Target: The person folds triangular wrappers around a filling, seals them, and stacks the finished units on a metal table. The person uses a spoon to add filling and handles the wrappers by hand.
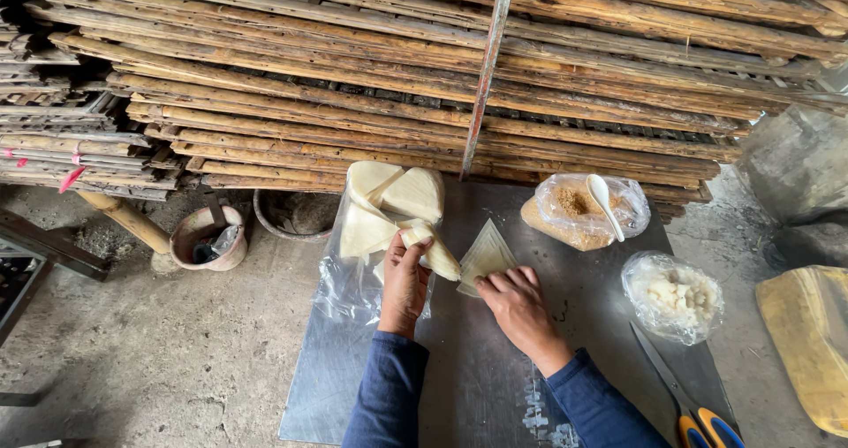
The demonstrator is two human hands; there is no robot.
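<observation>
Several pale triangular wrappers (382, 202) sit stacked on clear plastic at the upper middle of the frame, and from the size of that pile most of your work looks undone. One flat wrapper (485, 255) lies alone on the metal sheet (477, 368), just right of centre, and appears unfilled so far. I see no finished pieces anywhere on the sheet.

Your left hand (404, 282) reaches up from the bottom of the frame, fingers closed around a folded wrapper (435, 250) that juts out toward the right. Your right hand (515, 303) lies palm down, fingers together and bent, their tips pressing the lower corner of the flat wrapper.

Further right, a bag of brown crumbs (579, 211) holds a white spoon (604, 202), and a bag of white filling (673, 295) sits below it, both open and apart from your hands. Scissors (685, 399) lie at the lower right, untouched.
</observation>
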